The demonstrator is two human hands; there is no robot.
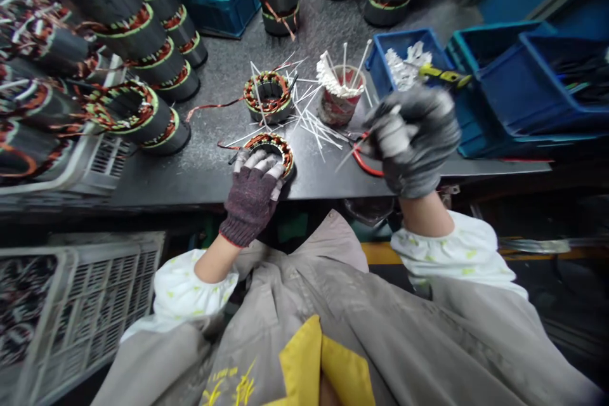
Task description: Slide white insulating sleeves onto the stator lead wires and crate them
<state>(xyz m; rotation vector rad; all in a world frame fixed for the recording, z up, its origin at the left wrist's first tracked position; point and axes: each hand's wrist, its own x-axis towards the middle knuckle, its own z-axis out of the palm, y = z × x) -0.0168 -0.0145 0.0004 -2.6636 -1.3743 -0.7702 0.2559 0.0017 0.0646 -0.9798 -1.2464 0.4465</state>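
Note:
My left hand (254, 187), in a dark knitted fingerless glove with taped fingertips, rests on a motor stator (273, 147) with copper windings at the table's near edge, fingers curled over its rim. My right hand (412, 136), in a grey glove, is raised above the table and closed around red-handled cutters (364, 155); a thin white cable tie (347, 158) pokes out beside them. A second stator (269, 95) stands further back, with white cable ties (314, 120) scattered around it.
A cup (340, 98) holds more ties. Stacks of stators (137, 44) fill the left and back. Blue bins (523, 85) sit at the right, one with a yellow-handled tool (447, 76) on it. A wire crate (80, 304) stands lower left.

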